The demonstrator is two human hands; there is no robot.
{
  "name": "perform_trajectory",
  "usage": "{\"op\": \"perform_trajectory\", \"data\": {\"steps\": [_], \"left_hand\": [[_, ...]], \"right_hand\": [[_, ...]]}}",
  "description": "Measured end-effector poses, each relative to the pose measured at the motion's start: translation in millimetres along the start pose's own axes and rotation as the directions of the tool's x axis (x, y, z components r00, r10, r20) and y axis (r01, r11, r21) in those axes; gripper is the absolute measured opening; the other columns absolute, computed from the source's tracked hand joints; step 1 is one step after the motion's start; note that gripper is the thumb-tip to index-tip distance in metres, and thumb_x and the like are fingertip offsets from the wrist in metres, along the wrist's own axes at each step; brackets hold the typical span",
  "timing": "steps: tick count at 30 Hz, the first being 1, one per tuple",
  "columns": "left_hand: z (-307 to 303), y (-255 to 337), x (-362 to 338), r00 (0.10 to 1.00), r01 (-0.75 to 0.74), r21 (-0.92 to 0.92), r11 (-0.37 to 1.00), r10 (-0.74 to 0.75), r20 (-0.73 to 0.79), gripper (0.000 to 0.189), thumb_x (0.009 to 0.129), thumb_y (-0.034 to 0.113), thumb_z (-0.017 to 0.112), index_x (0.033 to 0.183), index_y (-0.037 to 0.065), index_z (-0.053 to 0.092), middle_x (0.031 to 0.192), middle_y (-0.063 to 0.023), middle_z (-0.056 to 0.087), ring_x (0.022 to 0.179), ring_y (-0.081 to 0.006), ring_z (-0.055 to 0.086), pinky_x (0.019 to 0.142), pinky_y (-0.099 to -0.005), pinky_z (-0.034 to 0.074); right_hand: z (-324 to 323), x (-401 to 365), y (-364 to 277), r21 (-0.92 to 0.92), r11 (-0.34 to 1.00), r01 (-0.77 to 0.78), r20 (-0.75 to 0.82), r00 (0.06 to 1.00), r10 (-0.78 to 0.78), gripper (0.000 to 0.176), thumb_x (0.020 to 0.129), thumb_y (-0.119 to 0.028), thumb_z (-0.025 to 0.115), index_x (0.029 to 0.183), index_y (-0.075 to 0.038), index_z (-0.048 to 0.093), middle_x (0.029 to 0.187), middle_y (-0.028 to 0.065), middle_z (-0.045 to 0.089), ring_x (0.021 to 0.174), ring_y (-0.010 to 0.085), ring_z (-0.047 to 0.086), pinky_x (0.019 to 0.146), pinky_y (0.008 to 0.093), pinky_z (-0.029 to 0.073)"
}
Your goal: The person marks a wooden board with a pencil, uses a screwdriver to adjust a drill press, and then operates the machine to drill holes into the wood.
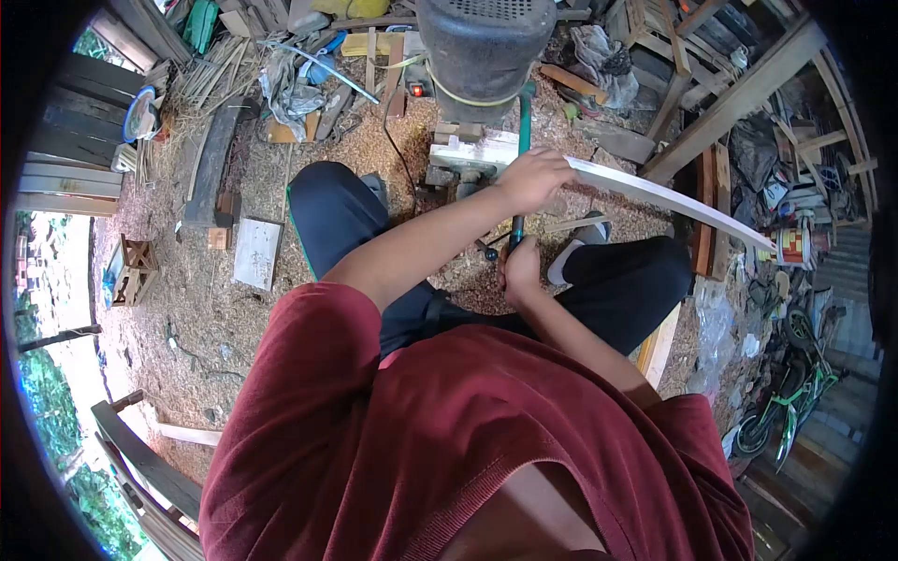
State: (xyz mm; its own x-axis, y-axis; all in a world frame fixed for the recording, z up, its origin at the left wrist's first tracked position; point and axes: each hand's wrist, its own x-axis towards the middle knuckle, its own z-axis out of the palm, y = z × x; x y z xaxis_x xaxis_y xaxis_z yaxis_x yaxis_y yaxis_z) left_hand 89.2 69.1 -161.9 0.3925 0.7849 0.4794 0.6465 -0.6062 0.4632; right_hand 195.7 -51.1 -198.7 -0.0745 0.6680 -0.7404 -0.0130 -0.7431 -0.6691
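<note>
A long pale wooden plank (655, 192) runs from in front of me out to the right, curved by the lens. My left hand (538, 179) is closed over its upper edge, towards the plank's left end. My right hand (522, 269) is wrapped round the black grip of a long tool with a green shaft (525, 126), low between my legs. The shaft crosses the plank just beside my left fingers. A dark metal piece (468, 176) shows under the plank's left end.
A big black plastic container (486, 47) stands just beyond the plank. Wood shavings (374, 117) cover the ground. A whitish board (257, 253) lies to the left. A striped spool-like roll (793, 247) sits by the plank's far end, and a small green bike (786, 397) stands at right.
</note>
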Motion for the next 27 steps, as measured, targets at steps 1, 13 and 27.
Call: {"op": "perform_trajectory", "data": {"steps": [1,13,27], "left_hand": [[2.5,-6.0,2.0,0.998,-0.038,-0.002,0.999,0.038,-0.055,0.027,0.085,0.007,0.061,0.109,0.015,0.072,0.105,-0.0041,0.07,0.111,-0.027,0.063,0.102,-0.0423,0.047],[21.6,-18.5,-13.7,0.991,-0.129,0.007,0.992,0.129,-0.032,0.03,0.077,0.003,0.064,0.105,0.012,0.069,0.106,-0.0054,0.068,0.112,-0.0261,0.063,0.103,-0.0403,0.047],[36.6,-16.6,-24.7,0.999,-0.007,0.162,0.987,0.013,-0.038,0.022,0.078,0.006,0.064,0.099,0.011,0.069,0.102,-0.0054,0.07,0.109,-0.0258,0.063,0.099,-0.0403,0.046]], "right_hand": [[-0.6,3.6,2.7,-0.03,0.999,-0.02,-0.04,0.999,0.018,0.053,0.102,-0.042,0.029,0.068,-0.007,0.05,0.05,0.0078,0.045,0.038,0.0251,0.043,0.038,0.0415,0.035],[0.7,84.9,61.8,-0.214,0.969,0.124,-0.225,0.959,-0.172,0.059,0.104,-0.04,0.027,0.089,0.006,0.06,0.087,0.0281,0.065,0.085,0.0476,0.061,0.081,0.054,0.045],[-4.1,110.6,70.4,-0.327,0.931,0.161,-0.215,0.947,-0.239,0.067,0.101,-0.042,0.028,0.095,0.011,0.068,0.093,0.0335,0.069,0.09,0.0495,0.067,0.086,0.0556,0.05]]}}
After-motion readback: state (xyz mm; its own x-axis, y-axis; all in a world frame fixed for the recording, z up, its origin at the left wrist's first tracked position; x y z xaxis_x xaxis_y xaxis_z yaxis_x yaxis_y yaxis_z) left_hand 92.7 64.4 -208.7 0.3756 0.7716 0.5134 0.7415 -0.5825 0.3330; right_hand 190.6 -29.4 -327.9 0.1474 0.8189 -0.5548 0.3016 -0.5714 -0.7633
